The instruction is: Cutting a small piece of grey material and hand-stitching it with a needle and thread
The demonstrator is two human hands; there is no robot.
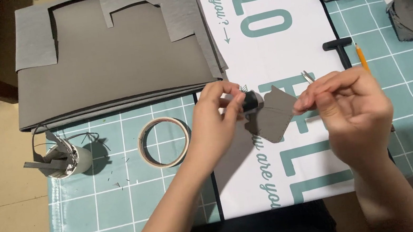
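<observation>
Above the white printed sheet, a small grey cutout was pinched at its right corner by the right hand. Touching its left edge was a black-tipped glue stick, gripped in the left hand. Nearby lay a tape roll, grey sheets, and a pencil.

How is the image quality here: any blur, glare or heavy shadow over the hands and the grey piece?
Head view: sharp overall, with only slight softness on the left hand and right hand; the grey cut piece reads clearly. Lighting is even with no glare on the white mat; soft shadows fall beside the tape roll and the small cup.
</observation>
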